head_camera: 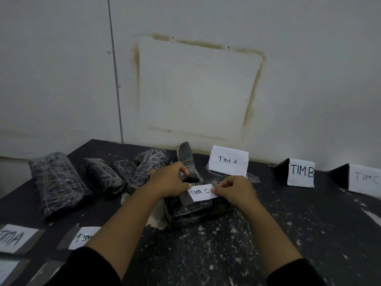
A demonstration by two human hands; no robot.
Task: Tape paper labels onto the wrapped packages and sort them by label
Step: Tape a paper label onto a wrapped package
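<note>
Sleeved forearms reach in from the near edge; left hand (167, 180) curls over the wrapped package (198, 211) at the centre of the table (309, 223), thumb beside the label (201, 193) reading "TIM C"; right hand (235, 188) pinches the label's right end; uneven pressing could skew or crease it; standing cards (227, 161) far right read "TIM A", "TIM B", "TIM C".

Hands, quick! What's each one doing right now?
Left hand: curled, holding the wrapped package steady beside the TIM C label.
Right hand: pinching the label's right end.
</note>
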